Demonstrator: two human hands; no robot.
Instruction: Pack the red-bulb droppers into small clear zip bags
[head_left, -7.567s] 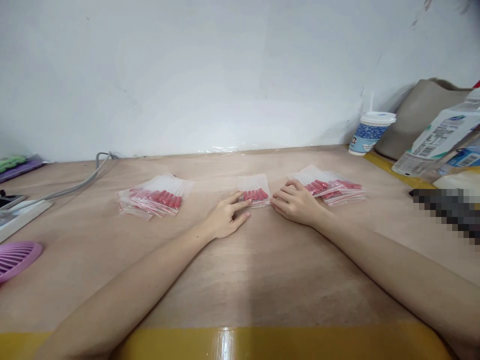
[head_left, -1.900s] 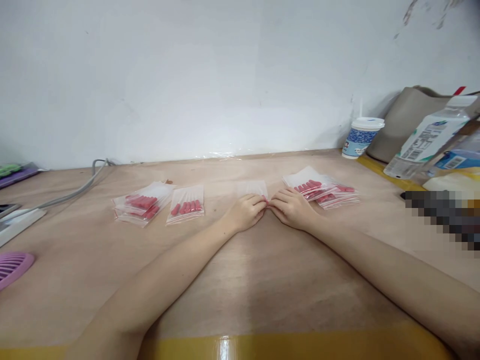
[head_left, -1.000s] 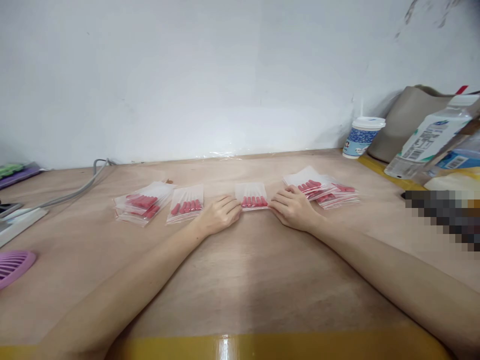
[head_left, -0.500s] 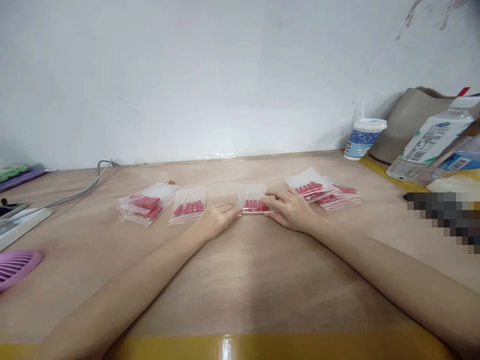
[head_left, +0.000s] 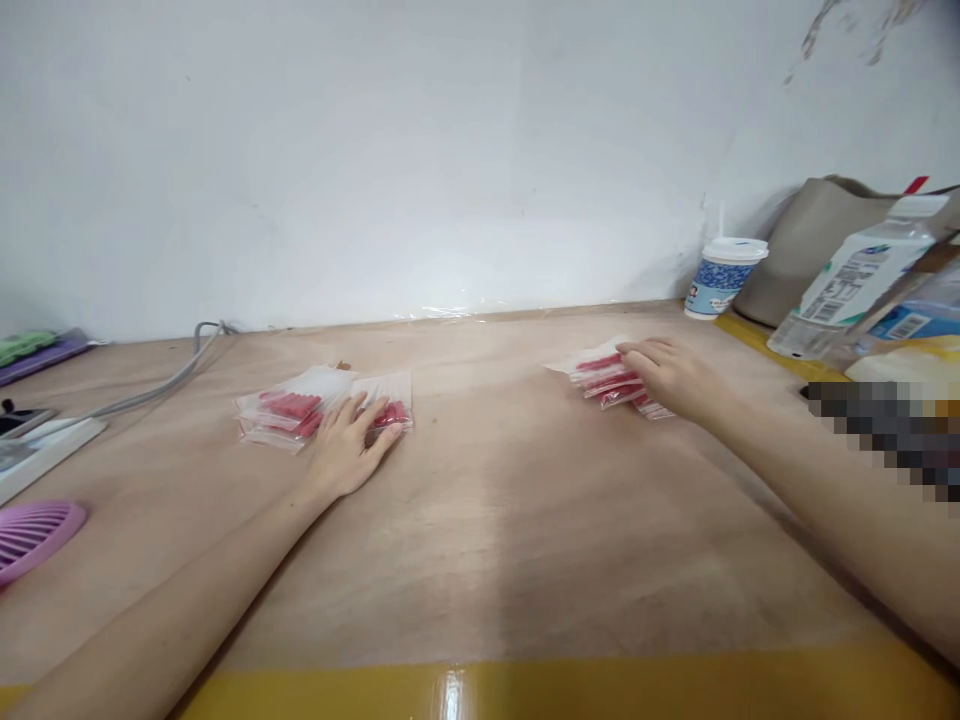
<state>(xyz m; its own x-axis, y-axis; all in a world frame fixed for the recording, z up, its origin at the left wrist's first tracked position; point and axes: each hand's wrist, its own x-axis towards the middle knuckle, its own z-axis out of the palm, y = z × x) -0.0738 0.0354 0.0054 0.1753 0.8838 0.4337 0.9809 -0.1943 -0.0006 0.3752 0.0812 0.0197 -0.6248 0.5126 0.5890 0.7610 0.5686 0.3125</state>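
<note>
My left hand (head_left: 349, 445) lies with fingers spread over a small clear zip bag (head_left: 401, 388) of red, rod-like pieces, partly covering it. Just to its left is a pile of similar zip bags (head_left: 289, 402). On the right, my right hand (head_left: 664, 372) has its fingers closed at the edge of the top zip bag (head_left: 592, 362), which rests on a second pile of such bags (head_left: 619, 398). My hand hides part of that pile. What exactly the red pieces are, I cannot make out.
A paper cup with a straw (head_left: 724, 278), a plastic bottle (head_left: 855, 270) and a grey-brown container (head_left: 787, 240) stand at the back right. A grey cable (head_left: 161, 382) and a pink slatted object (head_left: 37, 535) are at the left. Yellow tape (head_left: 337, 695) runs along the front edge.
The middle zip bag has gone right onto the right pile with my right hand. My left hand has moved left, from the middle bag to the bag beside the left pile, and its fingers have spread.
</note>
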